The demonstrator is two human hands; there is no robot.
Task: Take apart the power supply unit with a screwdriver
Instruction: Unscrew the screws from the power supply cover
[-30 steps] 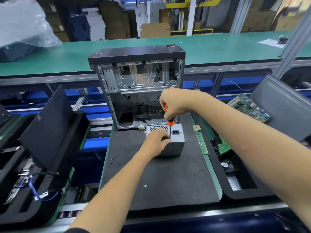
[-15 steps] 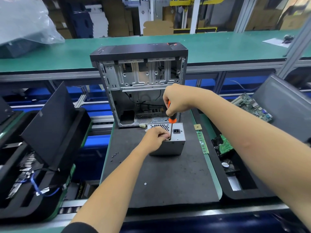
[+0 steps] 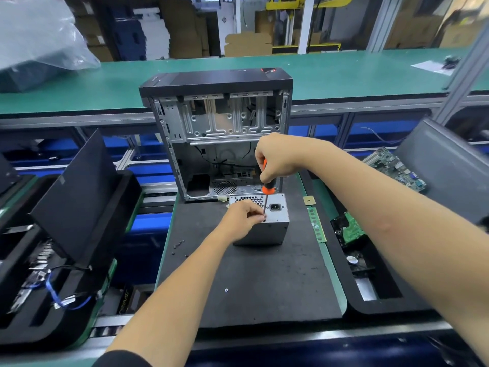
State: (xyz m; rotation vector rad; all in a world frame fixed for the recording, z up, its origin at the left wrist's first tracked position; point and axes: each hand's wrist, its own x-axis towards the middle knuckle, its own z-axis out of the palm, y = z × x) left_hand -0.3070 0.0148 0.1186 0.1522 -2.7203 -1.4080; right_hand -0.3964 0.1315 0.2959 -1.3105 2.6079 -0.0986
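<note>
A grey metal power supply unit (image 3: 274, 229) stands on the dark mat (image 3: 251, 282), its socket face turned up. My right hand (image 3: 277, 157) grips the orange-handled screwdriver (image 3: 267, 188) upright, the shaft running down to the unit's top face. My left hand (image 3: 242, 219) lies on the unit's left part, its fingertips pinching the shaft near the tip. The tip and the screw under it are hidden by my fingers.
An open computer case (image 3: 219, 133) stands just behind the unit. Loose screws (image 3: 179, 243) lie on the mat's left part, a memory stick (image 3: 316, 225) along its right edge. Black foam trays hold a side panel (image 3: 76, 197) at left and circuit boards (image 3: 394, 165) at right.
Both hands stay at the power supply unit with the screwdriver upright. My left fingers have closed in round the shaft near the tip.
</note>
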